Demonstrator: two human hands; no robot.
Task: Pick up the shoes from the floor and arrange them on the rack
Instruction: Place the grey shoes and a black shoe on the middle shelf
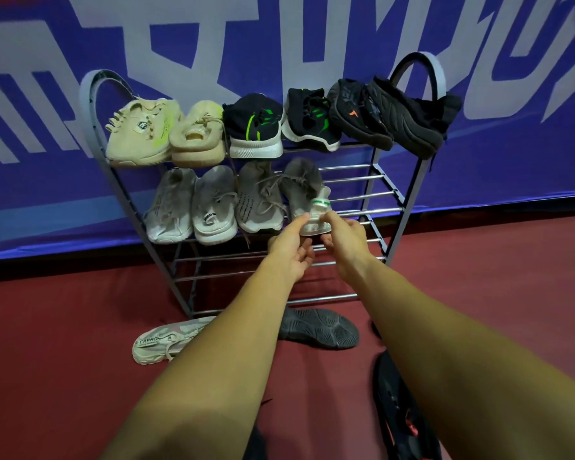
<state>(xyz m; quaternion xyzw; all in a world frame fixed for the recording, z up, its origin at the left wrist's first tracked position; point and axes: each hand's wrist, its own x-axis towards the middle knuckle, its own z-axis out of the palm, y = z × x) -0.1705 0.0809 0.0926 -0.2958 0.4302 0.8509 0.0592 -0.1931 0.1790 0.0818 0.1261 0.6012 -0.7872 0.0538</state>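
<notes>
Both arms stretch forward, left grip [291, 252] and right grip [344, 242] close together, fingers curled, pinching.

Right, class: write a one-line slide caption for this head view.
Left hand and right hand steady a grey shoe on the rack's second shelf.

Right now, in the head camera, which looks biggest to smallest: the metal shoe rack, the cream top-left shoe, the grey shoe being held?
1. Grey metal shoe rack.
2. Cream knit shoe, top-left shelf.
3. Grey knit shoe being held.
The two shoes look close, so their order is unsure.
</notes>
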